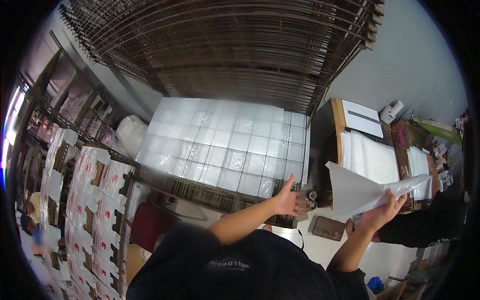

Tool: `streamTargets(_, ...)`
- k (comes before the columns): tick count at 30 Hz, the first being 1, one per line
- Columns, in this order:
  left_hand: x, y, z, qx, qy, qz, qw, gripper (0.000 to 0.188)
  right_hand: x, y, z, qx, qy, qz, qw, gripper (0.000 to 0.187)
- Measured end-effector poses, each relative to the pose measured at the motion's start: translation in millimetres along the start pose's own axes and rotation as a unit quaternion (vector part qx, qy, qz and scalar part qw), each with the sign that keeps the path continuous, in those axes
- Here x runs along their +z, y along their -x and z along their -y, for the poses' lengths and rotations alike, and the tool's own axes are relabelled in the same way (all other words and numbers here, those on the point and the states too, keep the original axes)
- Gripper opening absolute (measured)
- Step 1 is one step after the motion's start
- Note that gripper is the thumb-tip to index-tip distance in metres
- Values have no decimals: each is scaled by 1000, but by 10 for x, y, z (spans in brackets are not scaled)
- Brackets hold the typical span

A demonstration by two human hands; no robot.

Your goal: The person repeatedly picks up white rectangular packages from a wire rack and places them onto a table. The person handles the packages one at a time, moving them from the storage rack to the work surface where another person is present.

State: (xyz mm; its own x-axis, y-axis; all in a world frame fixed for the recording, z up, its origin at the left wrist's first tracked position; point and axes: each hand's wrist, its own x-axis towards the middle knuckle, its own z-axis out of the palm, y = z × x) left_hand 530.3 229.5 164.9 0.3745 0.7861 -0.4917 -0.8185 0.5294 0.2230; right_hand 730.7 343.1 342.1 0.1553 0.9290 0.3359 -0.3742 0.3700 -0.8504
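My right hand [382,212] grips a whitish plastic sheet [350,190] by its right side, where it bunches and curves. The sheet's wide end spreads to the left, in front of a work table. My left hand [291,201] has its fingers spread and holds nothing. It is over the near right edge of a wire drying rack [240,196]. Across that rack lie several clear plastic sheets [220,135] with white print, overlapping one another.
Tilted up behind are many stacked wire rack shelves [215,50]. On the right, the work table [338,120] bears a pile of white sheets [370,155]. A person in black [425,222] stands beside it. Wrapped stacks [92,200] and a red chair [150,225] are at left.
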Motion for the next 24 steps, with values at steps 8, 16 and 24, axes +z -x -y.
streamTargets(8,-157,450,-144,41,111,86,989,115,-17,419,255,84,5,101,991,58)
streamTargets(16,-1193,529,-14,89,72,-58,992,28,1323,1327,573,214,13,165,963,67)
streamTargets(24,-1993,2400,-984,399,139,-194,885,6,2149,1641,-26,327,-47,244,912,52)
